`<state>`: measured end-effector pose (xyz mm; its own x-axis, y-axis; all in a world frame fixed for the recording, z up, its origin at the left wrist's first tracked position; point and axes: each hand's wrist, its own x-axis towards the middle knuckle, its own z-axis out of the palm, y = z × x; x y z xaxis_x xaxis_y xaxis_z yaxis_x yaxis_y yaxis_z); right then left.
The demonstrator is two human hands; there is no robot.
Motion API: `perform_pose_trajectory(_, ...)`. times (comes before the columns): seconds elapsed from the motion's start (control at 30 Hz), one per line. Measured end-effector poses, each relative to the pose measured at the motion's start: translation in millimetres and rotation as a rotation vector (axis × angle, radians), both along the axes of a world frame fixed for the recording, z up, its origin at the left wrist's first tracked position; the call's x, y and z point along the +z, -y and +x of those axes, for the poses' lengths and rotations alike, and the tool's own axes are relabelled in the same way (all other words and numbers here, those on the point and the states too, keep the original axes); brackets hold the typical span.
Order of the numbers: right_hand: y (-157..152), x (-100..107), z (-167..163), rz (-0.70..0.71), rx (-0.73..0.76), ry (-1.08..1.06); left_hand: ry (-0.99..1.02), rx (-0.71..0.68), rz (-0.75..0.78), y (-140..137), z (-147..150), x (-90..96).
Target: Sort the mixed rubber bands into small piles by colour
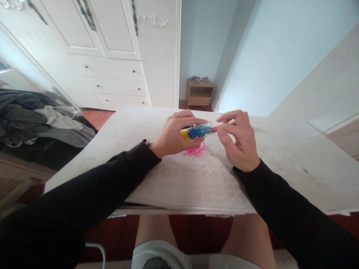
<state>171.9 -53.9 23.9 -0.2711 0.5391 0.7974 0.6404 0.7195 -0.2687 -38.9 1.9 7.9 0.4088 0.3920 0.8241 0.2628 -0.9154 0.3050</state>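
My left hand is closed around a small clear container above the table, tilted with its end toward the right. Blue bands or strands fill most of it, and a yellow patch shows at its left end. Beside that right end is my right hand, its fingers apart and a fingertip at or very near the blue strands. I see nothing held in it. Under the container, a loose pile of thin pink bands or strands lies on the table, partly hidden by my left hand.
The white table has smudges and a small dark mark. A heap of dark and grey clothes lies left of it. Beyond stand a white wardrobe and a small wooden cabinet. A white cable hangs below the front edge.
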Motion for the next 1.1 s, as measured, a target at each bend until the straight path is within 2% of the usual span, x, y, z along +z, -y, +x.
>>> perform_pose_trajectory(0.17, 0.7, -2.6, -0.2, -0.119, 0.096, 0.174, -0.028, -0.018, 0.019, 4.2, 0.4, 1.7)
perform_pose_trajectory(0.33, 2.3, -4.3, -1.2, -0.228, 0.102, 0.267, -0.075, -0.041, 0.037, 4.0, 0.6, -0.3)
perform_pose_trajectory(0.57, 3.9, 1.9, 0.5, -0.048, -0.010, 0.053, -0.055, -0.045, -0.006, 5.5, 0.3, 0.0)
perform_pose_trajectory(0.7, 3.3, 1.6, 0.8, -0.005, -0.026, 0.036, -0.057, -0.038, 0.005, 5.8, 0.0, -0.1)
perform_pose_trajectory(0.8, 3.4, 0.4, 0.5, -0.017, 0.003, 0.062, -0.049, -0.040, 0.014, 5.3, 0.6, -0.4)
perform_pose_trajectory(0.97, 5.6, -0.8, -1.3, -0.155, 0.075, 0.195, -0.047, -0.065, 0.037, 5.3, 1.9, 0.6)
perform_pose_trajectory(1.1, 6.5, 0.1, -1.5, -0.108, 0.050, 0.142, -0.057, -0.053, 0.007, 7.0, 1.5, 1.7)
